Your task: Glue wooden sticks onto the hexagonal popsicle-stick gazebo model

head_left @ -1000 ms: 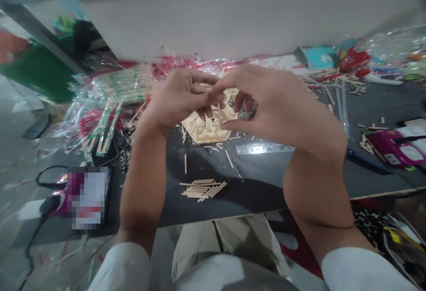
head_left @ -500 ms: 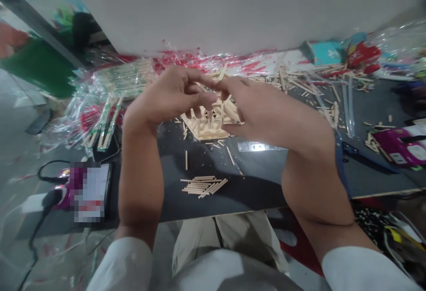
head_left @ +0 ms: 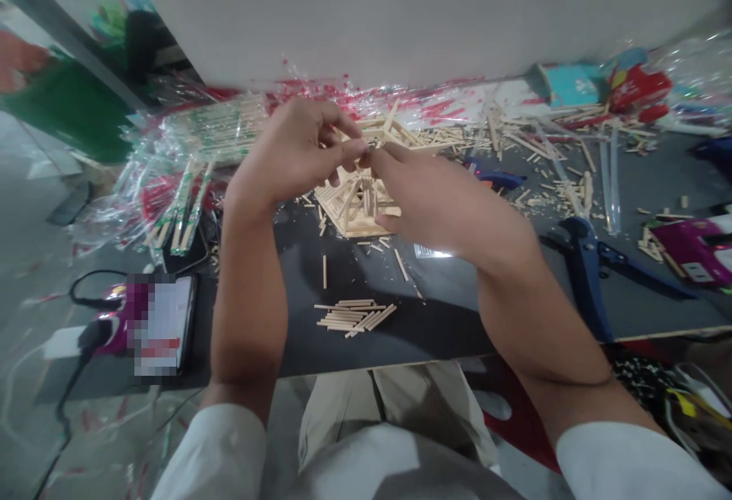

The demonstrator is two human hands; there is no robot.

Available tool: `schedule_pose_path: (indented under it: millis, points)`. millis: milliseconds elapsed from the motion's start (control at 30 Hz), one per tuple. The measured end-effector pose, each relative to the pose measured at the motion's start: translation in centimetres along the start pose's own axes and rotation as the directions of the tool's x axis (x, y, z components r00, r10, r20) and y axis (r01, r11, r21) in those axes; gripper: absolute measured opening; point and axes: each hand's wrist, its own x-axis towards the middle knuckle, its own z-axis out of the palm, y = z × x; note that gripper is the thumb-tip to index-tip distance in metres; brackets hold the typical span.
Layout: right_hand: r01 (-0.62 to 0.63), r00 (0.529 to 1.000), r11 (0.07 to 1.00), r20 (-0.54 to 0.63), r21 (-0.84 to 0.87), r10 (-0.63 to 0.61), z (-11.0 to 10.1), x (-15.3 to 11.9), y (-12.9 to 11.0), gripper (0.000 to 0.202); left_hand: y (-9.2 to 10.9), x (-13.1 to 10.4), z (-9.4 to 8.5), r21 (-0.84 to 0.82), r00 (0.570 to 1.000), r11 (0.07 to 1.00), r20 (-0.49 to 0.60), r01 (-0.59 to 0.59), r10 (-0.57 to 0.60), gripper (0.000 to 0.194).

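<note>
A small model built of wooden sticks stands on the dark table, its pointed upper parts rising behind my fingers. Over it, my left hand is closed, thumb and fingertips pinched together. My right hand meets it there, fingers closed and bent down, its fingertips touching or nearly touching those of the left. Whatever lies between the fingertips is hidden. Closer to me sit a small pile of short wooden sticks and a single stick.
Blue-handled cutters rest at right, with another blue-handled tool behind my right wrist. A metal ruler is partly covered. Wrapped chopsticks lie at back left, a phone at front left. Stick scraps litter the table.
My right hand has shifted slightly left and its fingers have drawn in against the left fingertips. The blue-handled cutters now show beside my right forearm. The view has shifted slightly.
</note>
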Motion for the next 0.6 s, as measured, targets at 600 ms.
schedule_pose_path:
  millis: [600]
  points:
    - [-0.041, 0.999, 0.999, -0.010, 0.003, 0.041, 0.62, 0.38, 0.02, 0.040, 0.06, -0.09, 0.02, -0.079, 0.998, 0.997, 0.061, 0.014, -0.009, 0.017]
